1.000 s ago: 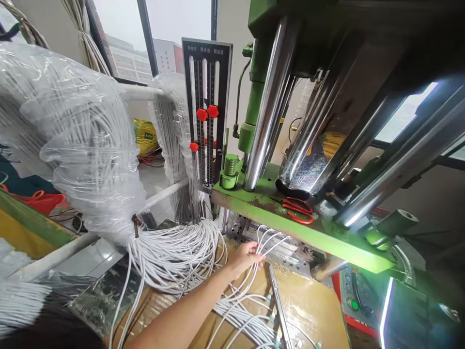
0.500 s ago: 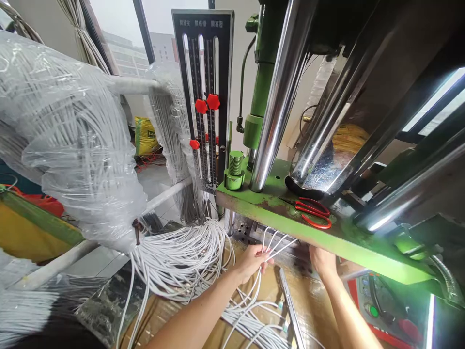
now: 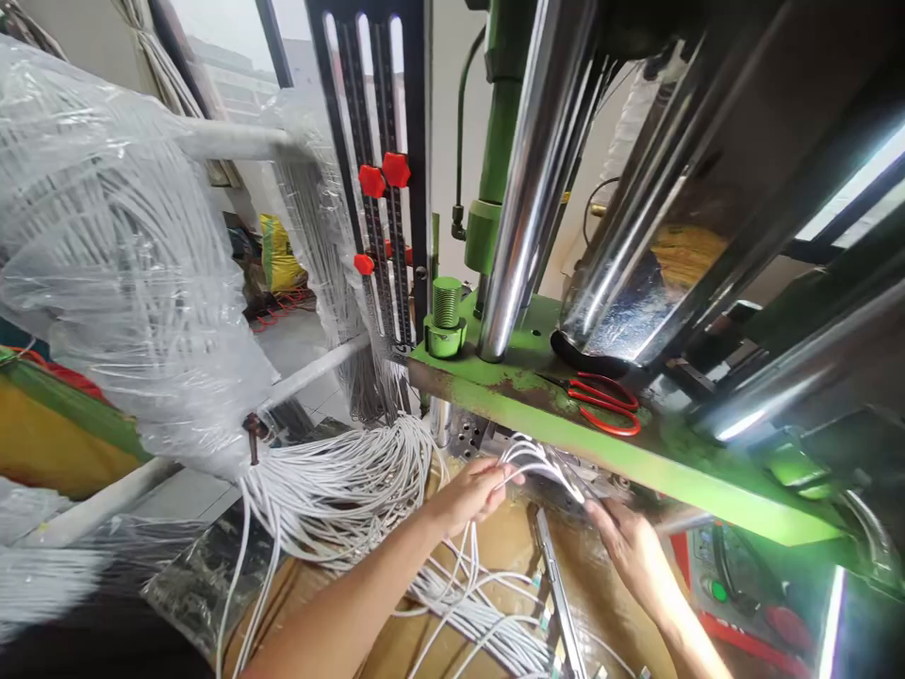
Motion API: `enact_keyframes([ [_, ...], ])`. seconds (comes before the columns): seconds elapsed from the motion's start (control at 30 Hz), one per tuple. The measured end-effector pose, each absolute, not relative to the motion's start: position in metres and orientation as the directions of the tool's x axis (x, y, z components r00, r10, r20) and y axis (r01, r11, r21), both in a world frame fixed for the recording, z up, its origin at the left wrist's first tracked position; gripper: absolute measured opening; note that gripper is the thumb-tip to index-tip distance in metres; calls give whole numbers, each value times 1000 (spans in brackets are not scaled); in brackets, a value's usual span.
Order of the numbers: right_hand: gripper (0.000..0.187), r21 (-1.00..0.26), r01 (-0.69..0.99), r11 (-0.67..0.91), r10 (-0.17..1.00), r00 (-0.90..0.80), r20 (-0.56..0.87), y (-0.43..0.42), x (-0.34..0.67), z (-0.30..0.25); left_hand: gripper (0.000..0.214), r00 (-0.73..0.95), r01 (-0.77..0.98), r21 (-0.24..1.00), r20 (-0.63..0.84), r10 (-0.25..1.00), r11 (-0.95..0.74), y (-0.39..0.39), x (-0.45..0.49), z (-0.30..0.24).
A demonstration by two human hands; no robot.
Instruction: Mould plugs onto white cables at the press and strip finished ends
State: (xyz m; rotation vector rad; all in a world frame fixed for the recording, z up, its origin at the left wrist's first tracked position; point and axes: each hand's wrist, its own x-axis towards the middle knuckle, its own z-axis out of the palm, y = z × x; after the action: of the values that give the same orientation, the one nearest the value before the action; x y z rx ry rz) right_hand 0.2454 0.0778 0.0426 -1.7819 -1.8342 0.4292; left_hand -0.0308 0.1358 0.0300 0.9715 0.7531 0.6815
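Under the green press plate, my left hand (image 3: 477,492) is closed around several white cables (image 3: 527,455). These arch up and over toward my right hand (image 3: 629,538), which grips the near end of a narrow metal bar (image 3: 566,471). The cables' far ends meet this bar; how they sit in it is too small to tell. A second long metal bar (image 3: 558,589) lies on the brown table top (image 3: 600,604) below my hands. Beside it, more white cables (image 3: 473,613) with small connectors spread toward me.
A large bundle of white cables (image 3: 353,490) lies left of my hands. Red-handled scissors (image 3: 604,401) rest on the green press plate (image 3: 509,401), whose edge overhangs my hands. Chrome columns (image 3: 519,189) rise from it. Plastic-wrapped cables (image 3: 127,245) hang at left. A red control box (image 3: 742,585) stands at right.
My right hand has come out from beneath the press plate, toward me and left, with the metal bar in it. The cables bend more sharply now. The camera view has shifted slightly.
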Motion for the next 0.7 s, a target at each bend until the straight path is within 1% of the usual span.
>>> enact_keyframes([
  [0.1,49,-630,773,-67,984,154,85,27,256,37,48,718,-51,840,-346,604,541,121,-46,47],
  [0.2,46,-716,672,-187,969,244,-24,-12,266,29,54,779,70,784,-429,457,617,100,-47,50],
  [0.27,45,-743,629,-228,962,263,-72,-29,269,27,58,777,118,765,-468,421,633,86,-42,47],
  [0.4,49,-754,603,-259,960,249,-130,-52,265,31,60,741,142,741,-519,425,657,72,-33,39],
  [0.5,49,-748,600,-282,956,246,-163,-64,262,33,56,732,152,773,-507,455,616,65,-32,43],
  [0.57,48,-736,618,-276,957,246,-153,-70,260,28,52,760,196,825,-469,450,530,55,-35,52],
  [0.6,49,-724,636,-266,959,247,-135,-73,259,23,51,791,229,852,-445,420,472,47,-38,56],
  [0.67,52,-693,674,-255,958,272,-88,-78,256,9,49,854,288,882,-413,316,374,29,-48,64],
  [0.7,54,-677,689,-260,951,304,-55,-80,254,2,51,868,307,882,-413,274,357,19,-55,65],
])
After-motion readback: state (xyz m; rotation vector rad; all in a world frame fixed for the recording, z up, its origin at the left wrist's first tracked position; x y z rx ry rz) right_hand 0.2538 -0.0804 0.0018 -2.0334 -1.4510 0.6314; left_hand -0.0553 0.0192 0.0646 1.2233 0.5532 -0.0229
